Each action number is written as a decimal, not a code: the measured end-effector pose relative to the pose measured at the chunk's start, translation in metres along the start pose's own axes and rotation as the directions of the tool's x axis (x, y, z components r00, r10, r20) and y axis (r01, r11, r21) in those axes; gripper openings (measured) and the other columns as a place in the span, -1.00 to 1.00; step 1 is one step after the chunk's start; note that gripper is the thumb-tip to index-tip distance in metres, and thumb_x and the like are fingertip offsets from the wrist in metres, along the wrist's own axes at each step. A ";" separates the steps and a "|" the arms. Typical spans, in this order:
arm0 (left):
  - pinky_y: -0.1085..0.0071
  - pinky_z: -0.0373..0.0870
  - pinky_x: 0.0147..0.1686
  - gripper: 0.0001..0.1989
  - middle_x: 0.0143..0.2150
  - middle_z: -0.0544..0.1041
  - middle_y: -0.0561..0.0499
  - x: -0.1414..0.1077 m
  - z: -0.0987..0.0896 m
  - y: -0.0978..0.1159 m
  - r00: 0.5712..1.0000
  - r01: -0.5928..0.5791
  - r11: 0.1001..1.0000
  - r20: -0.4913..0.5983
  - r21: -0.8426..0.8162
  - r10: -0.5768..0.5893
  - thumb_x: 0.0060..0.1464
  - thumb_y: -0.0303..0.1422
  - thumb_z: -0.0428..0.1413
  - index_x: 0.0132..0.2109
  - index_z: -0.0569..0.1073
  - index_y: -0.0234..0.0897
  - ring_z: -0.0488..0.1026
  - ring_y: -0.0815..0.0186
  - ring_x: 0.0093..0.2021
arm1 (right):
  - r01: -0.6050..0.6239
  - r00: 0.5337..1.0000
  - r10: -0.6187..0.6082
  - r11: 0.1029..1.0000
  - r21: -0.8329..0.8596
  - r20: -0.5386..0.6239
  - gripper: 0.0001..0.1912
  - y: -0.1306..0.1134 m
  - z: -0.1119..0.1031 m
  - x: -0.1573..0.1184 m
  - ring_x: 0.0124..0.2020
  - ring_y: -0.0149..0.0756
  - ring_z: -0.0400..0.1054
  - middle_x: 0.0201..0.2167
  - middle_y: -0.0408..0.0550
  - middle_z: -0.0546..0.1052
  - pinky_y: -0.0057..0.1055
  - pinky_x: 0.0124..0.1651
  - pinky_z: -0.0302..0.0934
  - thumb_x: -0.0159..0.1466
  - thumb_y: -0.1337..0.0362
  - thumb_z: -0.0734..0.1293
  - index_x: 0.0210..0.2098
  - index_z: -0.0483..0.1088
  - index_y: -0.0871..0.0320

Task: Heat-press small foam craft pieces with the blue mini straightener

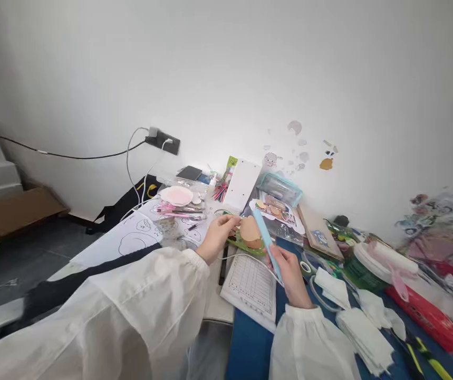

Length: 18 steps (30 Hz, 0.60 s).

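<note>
My left hand is closed, with thumb and fingers pinching the left edge of a tan rounded cutout that has a darker lower end. Just to the right of the cutout, my right hand is wrapped round a long, slim light blue tool. The tool slants up and to the left, its upper end near the cutout. Whether the two touch, I cannot tell. A thin white cord runs below the cutout toward the tool's lower end. Under both hands lies a printed grid sheet.
Drawing sheets, pens and a pale pink oval dish lie left. Behind are a white board and a clear blue-rimmed case. Folded tissues, a green tub and a red packet crowd the right.
</note>
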<state>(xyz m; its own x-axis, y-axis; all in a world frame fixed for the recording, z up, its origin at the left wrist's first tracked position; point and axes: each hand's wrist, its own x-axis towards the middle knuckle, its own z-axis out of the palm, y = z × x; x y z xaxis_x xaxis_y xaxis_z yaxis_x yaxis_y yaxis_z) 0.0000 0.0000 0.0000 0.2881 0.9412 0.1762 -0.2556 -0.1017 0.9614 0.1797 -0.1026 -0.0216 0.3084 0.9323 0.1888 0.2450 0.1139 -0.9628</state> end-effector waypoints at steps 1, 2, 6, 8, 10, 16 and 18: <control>0.50 0.21 -0.48 -0.67 -0.46 0.43 0.06 0.001 0.000 0.000 1.000 -0.005 1.000 -0.005 0.010 0.005 -0.13 -0.10 0.08 -0.40 0.41 -0.32 0.29 0.42 -0.50 | -0.002 1.000 0.002 1.000 0.004 -0.004 -0.64 0.000 0.000 0.001 -0.64 -0.51 0.22 -0.65 -0.28 0.34 -0.50 -0.54 0.17 0.24 0.03 0.28 -0.43 0.39 0.24; 0.50 0.18 -0.51 -0.68 -0.51 0.39 0.08 0.002 0.000 -0.001 1.000 -0.011 1.000 -0.011 0.022 0.011 -0.13 -0.10 0.09 -0.44 0.40 -0.31 0.26 0.43 -0.54 | -0.004 1.000 0.004 1.000 0.008 -0.009 -0.63 -0.001 0.000 0.001 -0.65 -0.51 0.22 -0.65 -0.27 0.34 -0.51 -0.55 0.16 0.23 0.02 0.29 -0.43 0.39 0.24; 0.47 0.02 -0.58 -0.61 -0.68 0.13 0.17 0.003 -0.002 0.001 0.997 -0.050 0.995 -0.050 0.090 0.055 -0.04 -0.07 0.02 -0.62 0.23 -0.26 0.10 0.44 -0.62 | -0.009 0.999 0.011 0.999 0.042 -0.043 -0.57 -0.007 0.002 0.001 -0.64 -0.49 0.21 -0.66 -0.22 0.35 -0.49 -0.55 0.13 0.14 -0.06 0.33 -0.46 0.44 0.24; 0.45 -0.01 -0.58 -0.59 -0.69 0.06 0.18 0.002 -0.003 0.003 0.994 -0.083 0.989 -0.067 0.124 0.091 0.03 -0.09 -0.05 -0.64 0.16 -0.23 0.07 0.43 -0.62 | -0.011 0.998 0.015 0.998 0.062 -0.061 -0.55 -0.012 0.004 -0.001 -0.64 -0.46 0.21 -0.66 -0.18 0.36 -0.46 -0.54 0.11 0.09 -0.09 0.35 -0.49 0.46 0.24; 0.45 0.02 -0.55 -0.66 -0.65 0.14 0.16 0.000 -0.004 0.005 0.989 -0.123 0.981 -0.060 0.148 0.133 0.05 -0.16 -0.05 -0.58 0.22 -0.24 0.11 0.40 -0.58 | -0.014 0.997 0.019 0.997 0.079 -0.074 -0.55 -0.016 0.006 -0.003 -0.64 -0.43 0.20 -0.67 -0.16 0.36 -0.44 -0.53 0.11 0.06 -0.10 0.37 -0.52 0.46 0.23; 0.47 0.18 -0.46 -0.78 -0.49 0.37 0.10 -0.004 -0.001 0.005 0.983 -0.164 0.975 0.108 0.150 0.149 -0.01 -0.21 0.04 -0.44 0.38 -0.28 0.27 0.38 -0.47 | -0.028 0.994 0.039 0.994 0.110 -0.104 -0.54 -0.021 0.010 -0.005 -0.66 -0.42 0.16 -0.69 -0.16 0.33 -0.42 -0.55 0.07 0.02 -0.12 0.37 -0.53 0.47 0.21; 0.47 0.19 -0.47 -0.74 -0.51 0.35 0.10 -0.004 0.001 0.003 0.980 -0.161 0.977 0.136 0.136 0.143 -0.02 -0.16 0.06 -0.45 0.37 -0.28 0.27 0.39 -0.49 | -0.030 0.994 0.042 0.993 0.117 -0.098 -0.55 -0.022 0.011 -0.005 -0.66 -0.43 0.15 -0.69 -0.17 0.33 -0.43 -0.56 0.06 0.02 -0.11 0.38 -0.54 0.47 0.21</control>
<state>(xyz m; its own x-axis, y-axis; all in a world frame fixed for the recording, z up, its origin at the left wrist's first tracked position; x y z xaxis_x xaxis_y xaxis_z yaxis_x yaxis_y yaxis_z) -0.0013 -0.0038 0.0026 0.3711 0.8646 0.3388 -0.1706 -0.2952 0.9401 0.1629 -0.1062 -0.0036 0.4066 0.8983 0.1664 0.1268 0.1249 -0.9840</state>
